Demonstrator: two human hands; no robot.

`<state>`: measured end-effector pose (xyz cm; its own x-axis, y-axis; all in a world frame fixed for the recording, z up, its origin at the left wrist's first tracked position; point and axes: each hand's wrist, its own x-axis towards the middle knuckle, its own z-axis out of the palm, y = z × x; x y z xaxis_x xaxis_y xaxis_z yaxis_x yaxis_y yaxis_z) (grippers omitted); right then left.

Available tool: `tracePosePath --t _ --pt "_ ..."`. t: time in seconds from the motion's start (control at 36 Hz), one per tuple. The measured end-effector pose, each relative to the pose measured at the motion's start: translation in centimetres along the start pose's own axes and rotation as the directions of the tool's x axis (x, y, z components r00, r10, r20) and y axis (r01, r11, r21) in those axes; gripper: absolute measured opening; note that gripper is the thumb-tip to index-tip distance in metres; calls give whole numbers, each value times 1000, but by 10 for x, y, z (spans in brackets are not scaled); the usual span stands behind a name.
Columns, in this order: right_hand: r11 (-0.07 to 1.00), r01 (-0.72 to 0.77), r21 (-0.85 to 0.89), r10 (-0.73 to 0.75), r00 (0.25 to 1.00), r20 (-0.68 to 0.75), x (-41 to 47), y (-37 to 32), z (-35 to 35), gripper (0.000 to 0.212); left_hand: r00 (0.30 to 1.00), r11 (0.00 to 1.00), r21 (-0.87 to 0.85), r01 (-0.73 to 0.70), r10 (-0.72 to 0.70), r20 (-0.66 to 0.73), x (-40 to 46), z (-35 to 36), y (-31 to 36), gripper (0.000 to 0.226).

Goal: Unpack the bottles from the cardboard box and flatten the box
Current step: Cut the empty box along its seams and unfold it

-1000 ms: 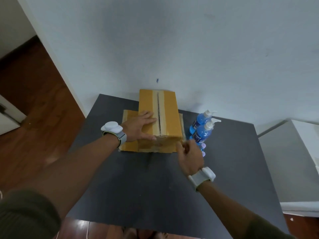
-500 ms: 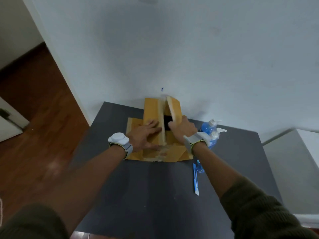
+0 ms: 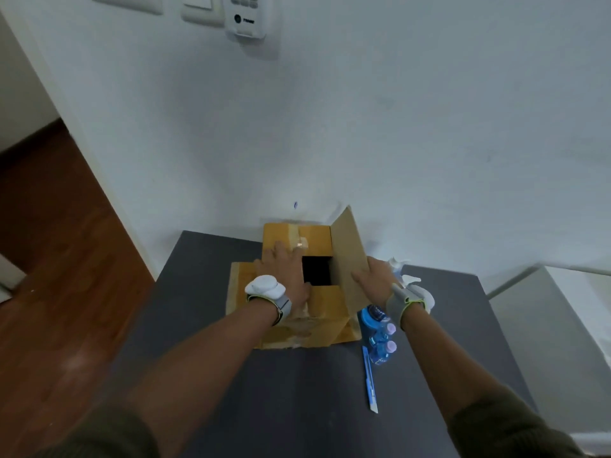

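**Box flaps parted on a grey table**

Nearest the camera, two forearms in dark green sleeves are seen reaching over a dark grey table [image 3: 297, 408]. A blue-and-white utility knife [image 3: 370, 380] is laid on the tabletop to the right, its tip pointed toward the viewer. Just beyond it, blue bottles [image 3: 380, 338] with lilac caps are gathered beside the box's right side, partly hidden behind the right wrist; white pump tops are seen further back. A white band is worn on each wrist. The cardboard box [image 3: 310, 322] is set at the far middle of the table, against the white wall [image 3: 396, 143]. The left hand [image 3: 284, 276] is laid flat, fingers extended, on the left flap, which is pressed down. The right hand [image 3: 373, 276] is placed with straight fingers against the right flap [image 3: 348, 259], which is raised upright; nothing is gripped by either hand. A dark opening is exposed between the flaps. Switch plates and a white wall unit [image 3: 246, 18] are mounted high on the wall. Wooden flooring is visible at left.
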<state>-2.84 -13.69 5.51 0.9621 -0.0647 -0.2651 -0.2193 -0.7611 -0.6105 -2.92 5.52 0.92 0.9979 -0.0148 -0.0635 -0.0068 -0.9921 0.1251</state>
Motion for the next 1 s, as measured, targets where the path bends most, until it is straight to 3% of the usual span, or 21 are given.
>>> tracePosePath --t 0.08,0.19,0.25,0.33,0.42,0.47,0.56,0.64,0.69,0.78,0.83,0.92,1.0 --pt "1000 9 -28 -9 1000 2 -1 -1 -1 11 998 988 -148 52 -45 52 5 -14 3 81" --pt "998 32 -60 -32 999 0 1 0 0 8 988 884 -442 154 -142 61 16 -45 -18 84" --pt "997 28 -73 -28 1000 3 3 2 1 9 974 899 -381 216 -225 21 19 -57 -34 78" --pt "996 42 -84 -43 999 -7 5 4 3 9 957 955 -104 276 -283 -65 22 -57 -58 74" --pt "998 35 -61 -36 999 -10 5 5 3 12 959 956 140 259 -237 -152 21 -40 -73 35" --pt "997 32 -68 -33 999 -5 5 4 2 20 962 950 187 250 -222 -159 20 -32 -74 23" --pt "995 28 -99 -30 1000 -11 6 5 3 25 987 976 186 109 -84 -134 27 -22 -65 29" --pt "991 50 -124 -54 998 -31 6 3 5 26 993 992 43 -116 116 9 44 -11 -51 50" --pt "987 68 -145 -75 996 -48 6 4 8 26 991 993 -28 -119 120 66 53 -4 -45 68" --pt "976 62 -208 -77 995 -69 7 6 11 31 991 994 37 -104 100 89 67 6 -40 94" --pt "965 81 -248 -107 990 -94 7 8 10 53 991 986 105 -129 125 49 75 5 -37 88" --pt "856 235 -460 -291 955 -54 5 13 10 92 977 958 203 -201 210 -24 82 9 -36 56" --pt "613 287 -736 -425 905 0 -2 11 7 81 975 958 191 -211 219 -21 82 11 -38 45"
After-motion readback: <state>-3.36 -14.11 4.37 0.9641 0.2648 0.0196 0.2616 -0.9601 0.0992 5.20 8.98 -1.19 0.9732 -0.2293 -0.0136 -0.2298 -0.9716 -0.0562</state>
